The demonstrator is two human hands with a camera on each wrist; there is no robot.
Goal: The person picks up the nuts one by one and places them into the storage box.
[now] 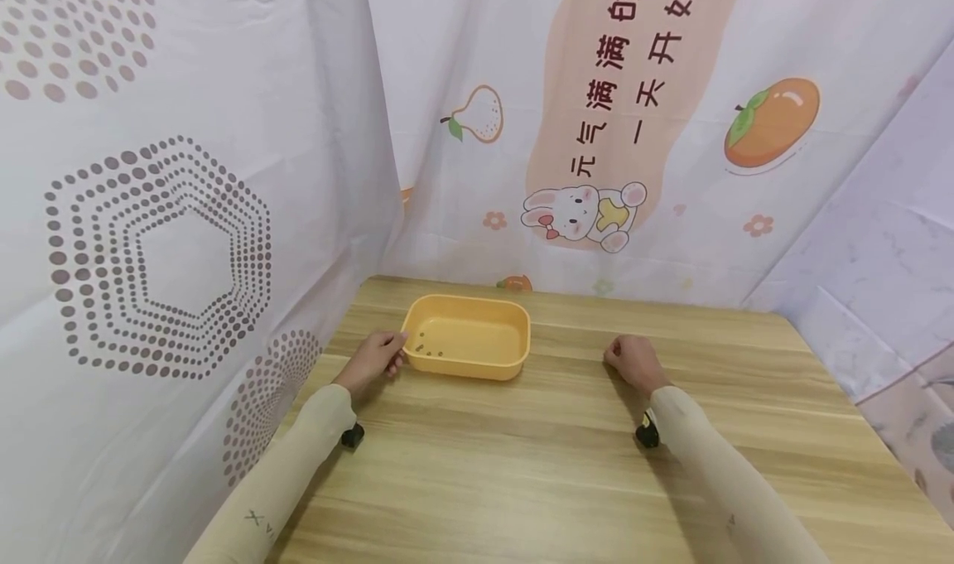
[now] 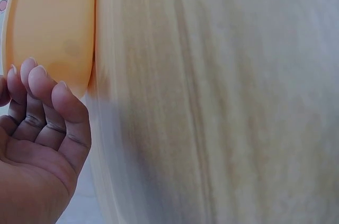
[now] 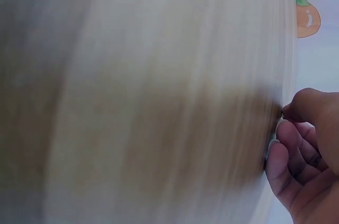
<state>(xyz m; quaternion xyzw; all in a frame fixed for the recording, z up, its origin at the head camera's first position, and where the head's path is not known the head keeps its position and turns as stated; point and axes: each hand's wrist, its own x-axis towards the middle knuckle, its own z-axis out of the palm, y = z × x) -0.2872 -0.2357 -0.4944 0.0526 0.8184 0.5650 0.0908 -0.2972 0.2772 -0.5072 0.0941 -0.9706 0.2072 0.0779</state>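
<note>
A yellow rectangular tray (image 1: 514, 372) rests on the wooden table, with several tiny dark ring-like pieces (image 1: 420, 348) in its left end. At that end my left hand (image 1: 378, 355) holds the rim by thumb and forefinger. The other fingers (image 2: 45, 83) curl beside the tray's outer wall in the left wrist view. Well to the right of the tray, my right hand (image 1: 635, 360) is down at the tabletop. Its thumb and forefinger pinch a tiny dark piece (image 3: 282, 113), mostly hidden by the fingertips.
The wooden table (image 1: 507, 465) reaches back to a printed curtain (image 1: 447, 241) with fruit and a rabbit. Another curtain (image 1: 186, 257) with dotted patterns hangs close on the left. A pale marbled cloth (image 1: 879, 299) borders the right side. Both wrists wear a small black camera (image 1: 353, 436).
</note>
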